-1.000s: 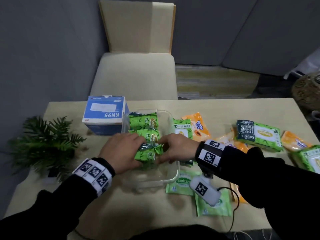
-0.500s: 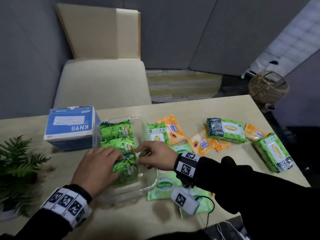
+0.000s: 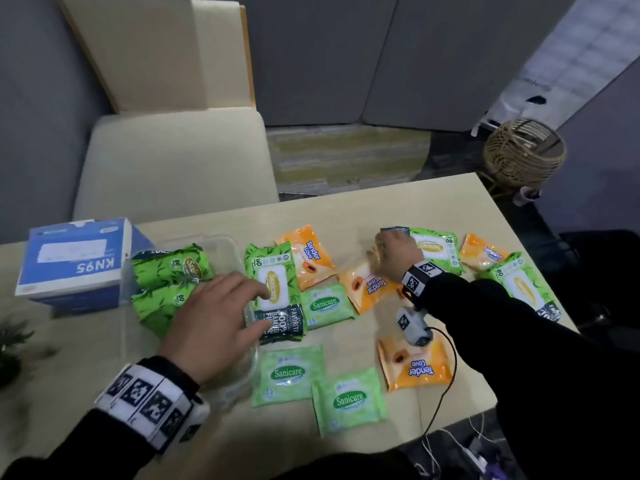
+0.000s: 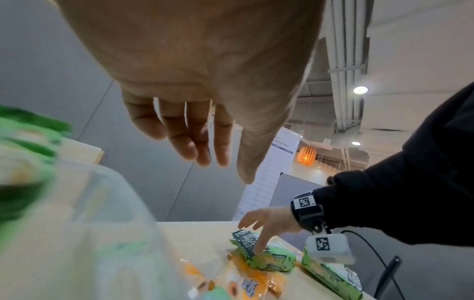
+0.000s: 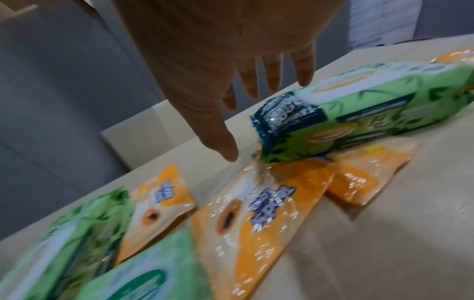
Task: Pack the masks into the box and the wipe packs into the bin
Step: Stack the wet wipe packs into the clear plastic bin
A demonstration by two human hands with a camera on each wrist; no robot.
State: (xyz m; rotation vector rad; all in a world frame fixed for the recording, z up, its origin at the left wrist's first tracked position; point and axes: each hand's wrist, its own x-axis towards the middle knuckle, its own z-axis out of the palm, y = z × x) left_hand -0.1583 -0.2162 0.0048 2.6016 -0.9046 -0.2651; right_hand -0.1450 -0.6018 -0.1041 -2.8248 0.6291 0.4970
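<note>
A clear plastic bin (image 3: 231,242) at the left holds three big green wipe packs (image 3: 171,268). A blue KN95 mask box (image 3: 76,263) stands closed to its left. My left hand (image 3: 265,310) hovers over the bin's right rim with relaxed fingers and holds nothing; its fingertips are at the edge of a big green Sanicare pack (image 3: 273,282). In the left wrist view the left hand (image 4: 225,170) is empty. My right hand (image 3: 384,249) reaches far right, fingers spread (image 5: 241,125), touching the dark end of another big green pack (image 5: 359,113).
Several orange Tender Love packs (image 3: 415,367) and pale green Sanicare packs (image 3: 349,398) lie scattered mid-table. One more big green pack (image 3: 523,289) lies at the right edge. A beige chair (image 3: 173,161) stands behind the table, with a wicker basket (image 3: 523,154) on the floor.
Both hands let go of the green pack in the bin. The right hand moved right to the far green pack. The left hand shifted right over the bin's rim.
</note>
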